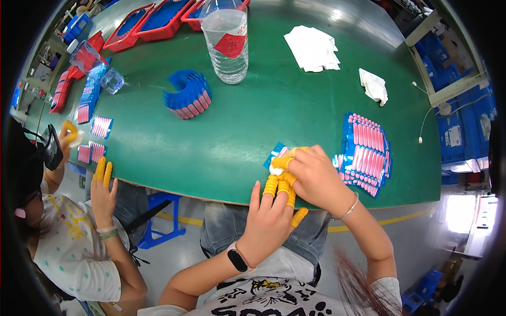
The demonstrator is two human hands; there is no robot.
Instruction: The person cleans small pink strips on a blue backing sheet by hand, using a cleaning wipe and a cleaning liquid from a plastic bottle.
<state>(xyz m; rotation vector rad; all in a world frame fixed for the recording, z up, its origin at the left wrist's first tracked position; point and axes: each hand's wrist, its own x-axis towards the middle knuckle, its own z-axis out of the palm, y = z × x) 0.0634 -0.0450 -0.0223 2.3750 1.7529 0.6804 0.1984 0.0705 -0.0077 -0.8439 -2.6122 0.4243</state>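
Observation:
A small blue card with pink strips (275,152) lies near the table's front edge, mostly covered by my hands. My right hand (316,176), in yellow finger cots, pinches a wad of white cloth (276,169) against it. Just in front, my left hand (270,224) stretches its yellow-capped fingers flat toward the card's near side, beneath the right fingers. What the left fingertips touch is partly hidden. To the right of my hands, several pink-and-blue cards (366,152) are piled in overlapping rows.
A curved stack of blue cards (188,95) stands left of a large water bottle (227,47). White cloths (313,48) lie at the far right. Red trays (163,21) line the back. On the left, a co-worker's hand (104,197) rests by similar cards (100,127).

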